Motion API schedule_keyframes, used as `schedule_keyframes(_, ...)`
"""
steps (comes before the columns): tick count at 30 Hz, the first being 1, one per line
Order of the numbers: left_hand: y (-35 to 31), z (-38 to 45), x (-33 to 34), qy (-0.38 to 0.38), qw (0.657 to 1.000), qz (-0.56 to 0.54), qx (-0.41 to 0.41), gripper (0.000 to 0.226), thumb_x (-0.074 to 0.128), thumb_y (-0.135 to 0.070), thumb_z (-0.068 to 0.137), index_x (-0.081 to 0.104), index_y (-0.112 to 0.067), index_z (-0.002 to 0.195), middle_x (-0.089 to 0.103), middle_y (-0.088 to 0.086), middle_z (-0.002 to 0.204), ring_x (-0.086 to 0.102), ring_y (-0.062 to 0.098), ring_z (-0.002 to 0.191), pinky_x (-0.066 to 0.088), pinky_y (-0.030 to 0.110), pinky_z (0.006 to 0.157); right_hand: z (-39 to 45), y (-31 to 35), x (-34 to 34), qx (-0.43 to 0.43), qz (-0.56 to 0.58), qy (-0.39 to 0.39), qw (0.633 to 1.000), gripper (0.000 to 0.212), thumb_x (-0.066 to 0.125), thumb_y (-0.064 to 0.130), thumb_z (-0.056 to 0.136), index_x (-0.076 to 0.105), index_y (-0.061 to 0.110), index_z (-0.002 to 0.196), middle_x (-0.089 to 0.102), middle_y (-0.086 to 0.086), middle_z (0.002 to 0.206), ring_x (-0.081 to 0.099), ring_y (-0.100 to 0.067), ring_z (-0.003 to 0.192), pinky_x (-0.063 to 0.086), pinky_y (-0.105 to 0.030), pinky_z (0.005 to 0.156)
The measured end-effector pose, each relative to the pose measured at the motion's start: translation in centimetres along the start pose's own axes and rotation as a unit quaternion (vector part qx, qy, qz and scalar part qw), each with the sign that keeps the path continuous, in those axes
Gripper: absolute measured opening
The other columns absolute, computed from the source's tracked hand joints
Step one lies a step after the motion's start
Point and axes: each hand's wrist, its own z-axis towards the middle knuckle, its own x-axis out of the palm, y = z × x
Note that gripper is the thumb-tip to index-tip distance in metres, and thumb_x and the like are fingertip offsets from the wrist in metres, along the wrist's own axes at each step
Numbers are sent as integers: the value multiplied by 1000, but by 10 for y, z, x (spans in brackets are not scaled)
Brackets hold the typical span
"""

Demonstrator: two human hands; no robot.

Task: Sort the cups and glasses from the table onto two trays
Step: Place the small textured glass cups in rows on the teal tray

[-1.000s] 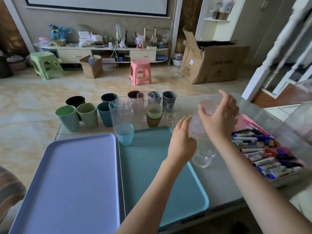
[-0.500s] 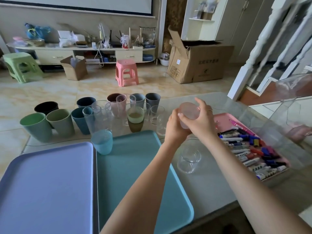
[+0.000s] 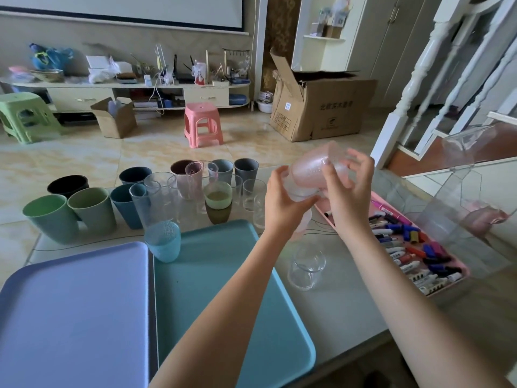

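Nearest: purple tray [image 3: 72,312] and teal tray [image 3: 223,289], side by side on the tabletop [image 3: 344,309], nothing yet set fully on either. A blue glass [image 3: 163,241] is stood at the seam of the trays' far edges.

Right of the teal tray: one clear glass [image 3: 307,266], well apart from the hands. Beyond it, a pink box [image 3: 447,278] of markers.

Mid-field, above the tabletop: a pink glass [image 3: 313,169], lifted and tipped on its side since a second ago, when it was held lower and upright. Left hand [image 3: 282,203] is curled round a clear piece at its lower end; right hand [image 3: 347,191] pinches the pink wall. Nested glasses are judged to be under separation; neither is sorted yet.

Far: the row of cups [image 3: 92,208] and glasses [image 3: 253,189], unmoved, awaiting sorting.
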Motion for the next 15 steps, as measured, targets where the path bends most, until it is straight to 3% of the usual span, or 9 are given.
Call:
schedule_keyframes(3,-8,-9,-19,-37,999,-11,12,77,84,-25,65,41,-21,129,52,-6,128,48,10,120,40,25,101,-5,15,6,47,80,20,995,43,63,37,86,42,24,121,48,5,118,53,-6,108,58,-44,81)
schedule_keyframes(6,-12,-35,-45,-99,994,-51,-21,75,82,-18,67,42,-21,130,50,-10,123,47,7,116,36,14,94,-20,29,22,56,122,42,990,37,60,33,89,42,22,120,48,-3,123,53,-8,111,59,-37,74)
schedule_keyframes(11,3,-66,-96,-209,971,-49,-105,75,81,-17,68,41,-21,131,47,-7,125,46,12,118,39,28,102,-59,25,51,66,110,105,986,45,63,41,85,37,34,121,47,2,120,50,-16,115,58,-42,81)
schedule_keyframes(15,10,-61,-147,-281,948,-47,-140,79,80,-15,70,36,-17,136,43,0,132,43,15,121,37,26,101,-100,-8,80,66,54,179,980,63,62,58,70,34,40,123,46,15,120,48,-10,118,47,-48,97)
